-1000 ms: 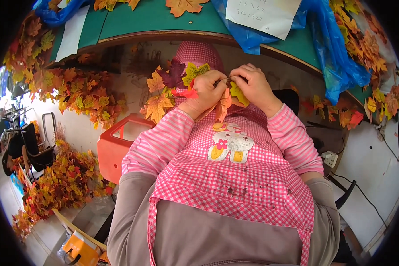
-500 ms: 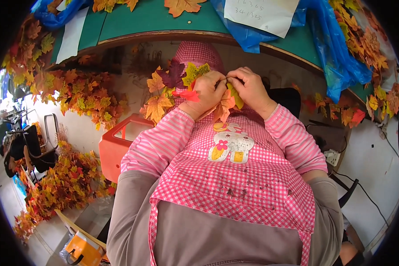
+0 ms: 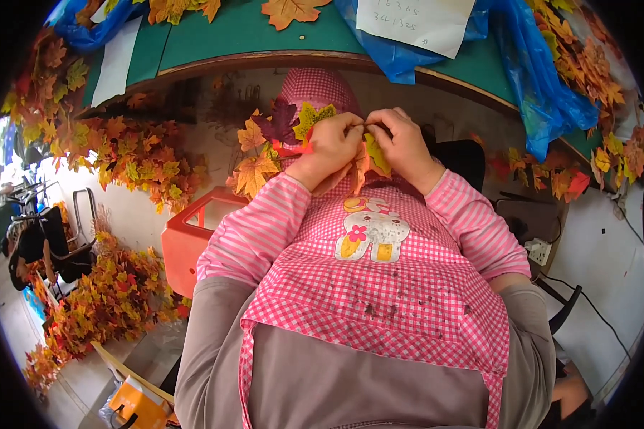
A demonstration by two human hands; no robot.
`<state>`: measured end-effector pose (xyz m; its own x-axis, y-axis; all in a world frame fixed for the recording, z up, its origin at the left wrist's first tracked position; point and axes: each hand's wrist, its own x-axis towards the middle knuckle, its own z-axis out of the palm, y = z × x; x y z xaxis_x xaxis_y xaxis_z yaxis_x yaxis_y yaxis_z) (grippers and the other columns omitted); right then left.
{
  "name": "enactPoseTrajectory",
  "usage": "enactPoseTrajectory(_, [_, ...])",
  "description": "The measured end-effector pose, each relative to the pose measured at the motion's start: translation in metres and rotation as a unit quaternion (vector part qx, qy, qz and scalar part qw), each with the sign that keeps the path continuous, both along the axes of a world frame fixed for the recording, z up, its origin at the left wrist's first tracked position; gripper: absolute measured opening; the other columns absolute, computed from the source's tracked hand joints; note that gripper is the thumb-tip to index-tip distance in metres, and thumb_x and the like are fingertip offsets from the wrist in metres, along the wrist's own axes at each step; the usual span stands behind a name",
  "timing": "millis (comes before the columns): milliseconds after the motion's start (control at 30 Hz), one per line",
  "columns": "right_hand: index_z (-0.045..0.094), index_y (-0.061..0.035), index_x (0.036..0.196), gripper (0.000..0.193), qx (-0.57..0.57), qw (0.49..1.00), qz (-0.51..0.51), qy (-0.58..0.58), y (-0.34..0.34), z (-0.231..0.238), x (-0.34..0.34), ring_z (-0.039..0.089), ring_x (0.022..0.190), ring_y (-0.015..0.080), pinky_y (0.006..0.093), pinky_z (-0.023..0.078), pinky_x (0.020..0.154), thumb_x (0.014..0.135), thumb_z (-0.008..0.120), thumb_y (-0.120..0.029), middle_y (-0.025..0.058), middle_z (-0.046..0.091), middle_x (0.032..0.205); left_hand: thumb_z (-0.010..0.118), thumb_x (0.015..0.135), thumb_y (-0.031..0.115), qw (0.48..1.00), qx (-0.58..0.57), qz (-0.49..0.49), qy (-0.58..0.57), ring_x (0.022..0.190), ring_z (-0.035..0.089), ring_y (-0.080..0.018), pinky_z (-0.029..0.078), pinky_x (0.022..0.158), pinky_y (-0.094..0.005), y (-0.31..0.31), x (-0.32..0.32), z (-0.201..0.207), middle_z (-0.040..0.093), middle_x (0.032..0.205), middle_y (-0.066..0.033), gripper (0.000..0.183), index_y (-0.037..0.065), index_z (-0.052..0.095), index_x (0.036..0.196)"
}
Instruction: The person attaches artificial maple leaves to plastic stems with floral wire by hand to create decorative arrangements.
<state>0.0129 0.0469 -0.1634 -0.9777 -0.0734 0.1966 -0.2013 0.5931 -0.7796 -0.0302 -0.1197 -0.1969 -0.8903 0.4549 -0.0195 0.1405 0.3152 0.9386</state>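
Observation:
My left hand (image 3: 330, 149) is closed round a strand of an artificial maple leaf garland, held up over my lap. Orange leaves (image 3: 254, 176), a dark maroon leaf (image 3: 280, 123) and a yellow leaf (image 3: 312, 116) fan out on its left. Close beside it, my right hand (image 3: 406, 149) pinches thumb and forefinger together at the strand's stem, almost touching the left fingertips. Between the two hands hang a yellow-green leaf (image 3: 377, 156) and a salmon-orange leaf (image 3: 360, 170). The fingers mostly hide the thin stem itself.
A green table (image 3: 250, 34) curves ahead, bearing a blue plastic bag (image 3: 551, 93), a paper sheet (image 3: 415, 25) and a loose orange leaf (image 3: 291, 11). A red plastic stool (image 3: 186, 243) stands left. Heaped leaf garlands (image 3: 96, 300) lie beyond it. A black cable (image 3: 597, 318) runs at right.
Both hands stay close together at the stem with small finger movements. The yellow-green leaf between them has shifted slightly, and the salmon leaf beneath has turned.

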Motion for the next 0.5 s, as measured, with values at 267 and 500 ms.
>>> enactPoseTrajectory(267, [0.061,-0.0016,0.097,0.013,-0.018,0.99,0.103,0.091,0.008,0.028,0.031,0.06,0.096,0.0321,0.0386,0.045,0.089,0.085,0.062,-0.007,0.0132,0.064,0.103,0.067,0.089,0.02,0.96,0.12,-0.047,-0.248,0.069,0.055,-0.007,0.045,0.06,-0.023,-0.021,-0.011,0.038,0.064,0.08,0.0004,0.023,-0.001,0.069,0.1])
enactPoseTrajectory(500, [0.064,-0.0013,0.101,0.015,0.034,0.996,0.077,0.013,0.03,0.049,-0.005,0.061,0.095,0.0218,0.0302,0.046,0.084,0.092,0.056,-0.01,0.0105,0.066,0.097,0.067,0.088,0.007,0.984,0.084,-0.091,-0.129,0.075,0.055,-0.0036,0.046,0.065,-0.0209,-0.037,-0.01,0.064,0.063,0.083,0.004,0.014,0.0,0.066,0.101])
